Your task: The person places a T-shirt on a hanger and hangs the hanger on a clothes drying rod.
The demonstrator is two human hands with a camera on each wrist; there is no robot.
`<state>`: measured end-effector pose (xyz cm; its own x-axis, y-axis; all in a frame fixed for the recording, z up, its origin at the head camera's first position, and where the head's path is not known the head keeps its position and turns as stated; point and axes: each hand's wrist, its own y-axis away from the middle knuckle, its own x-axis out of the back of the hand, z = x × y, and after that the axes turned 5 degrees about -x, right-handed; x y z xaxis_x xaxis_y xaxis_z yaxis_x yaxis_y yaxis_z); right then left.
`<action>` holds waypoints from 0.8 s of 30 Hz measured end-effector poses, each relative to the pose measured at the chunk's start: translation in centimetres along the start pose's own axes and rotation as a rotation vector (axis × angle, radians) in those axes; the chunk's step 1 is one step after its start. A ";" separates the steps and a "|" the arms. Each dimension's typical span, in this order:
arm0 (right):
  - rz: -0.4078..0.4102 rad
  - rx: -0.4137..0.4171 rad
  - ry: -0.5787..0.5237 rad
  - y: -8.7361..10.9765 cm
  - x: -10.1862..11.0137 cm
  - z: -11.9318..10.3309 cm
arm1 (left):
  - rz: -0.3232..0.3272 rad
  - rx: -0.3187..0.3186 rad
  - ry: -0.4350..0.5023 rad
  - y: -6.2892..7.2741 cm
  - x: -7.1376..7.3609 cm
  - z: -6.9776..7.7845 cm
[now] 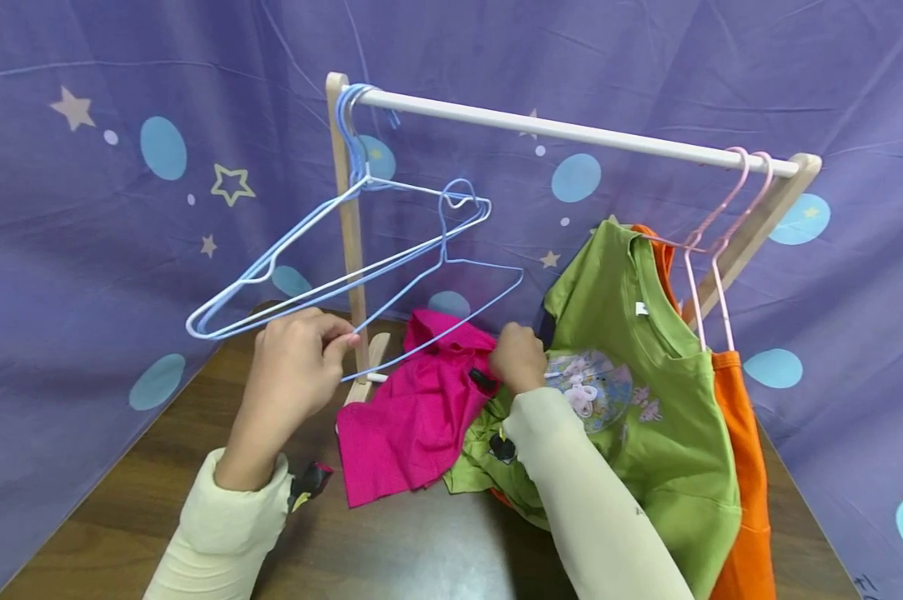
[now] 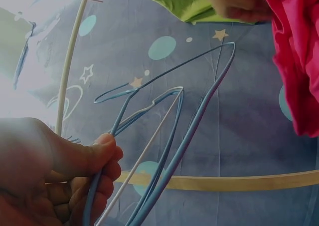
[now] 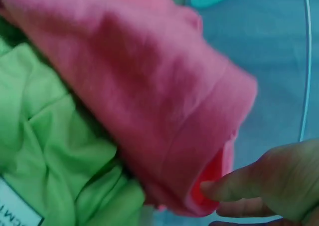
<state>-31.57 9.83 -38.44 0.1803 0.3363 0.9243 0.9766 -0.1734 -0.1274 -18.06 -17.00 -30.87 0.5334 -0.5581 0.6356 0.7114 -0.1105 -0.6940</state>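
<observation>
My left hand [image 1: 293, 358] pinches one end of a thin blue wire hanger [image 1: 443, 237] between thumb and fingers, with the hook upward, apart from the rail. In the left wrist view, the thumb presses the blue wire against curled fingers. My right hand [image 1: 519, 357] grips the upper edge of a bright pink garment [image 1: 413, 433] just right of that hanger. Close up in the right wrist view, the thumb is at the garment's open hem [image 3: 214, 176]; the other fingers are partly hidden. The pink cloth hangs over crumpled green fabric [image 1: 481, 454].
A rack with a white rail [image 1: 571, 132] and wooden posts stands on the brown table [image 1: 158, 467]. Several blue and white hangers [image 1: 271, 250] hang at its left end. On pink hangers [image 1: 721, 250] at the right hang a green shirt [image 1: 669, 433] and an orange garment [image 1: 744, 467].
</observation>
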 end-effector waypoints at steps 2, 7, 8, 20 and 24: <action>0.001 0.079 0.025 0.7 0.4 -1.0 | -0.005 0.003 0.000 0.0 0.1 0.0; 0.057 0.338 0.035 1.1 -0.3 -2.0 | -0.037 0.005 -0.012 -0.1 0.1 0.0; 0.056 0.362 0.042 1.1 -0.4 -2.1 | -0.047 0.005 -0.020 -0.1 0.1 0.0; -0.038 0.465 0.217 -0.1 -2.5 -1.5 | -0.078 0.011 -0.061 -0.1 0.3 -0.2; -0.104 0.551 0.200 -0.4 -3.0 -1.3 | -0.076 0.012 -0.062 -0.1 0.3 -0.3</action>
<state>-32.64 7.72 -40.70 0.1072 0.1354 0.9850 0.9146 0.3751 -0.1511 -18.05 -17.40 -30.72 0.5044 -0.4964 0.7066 0.7565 -0.1404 -0.6387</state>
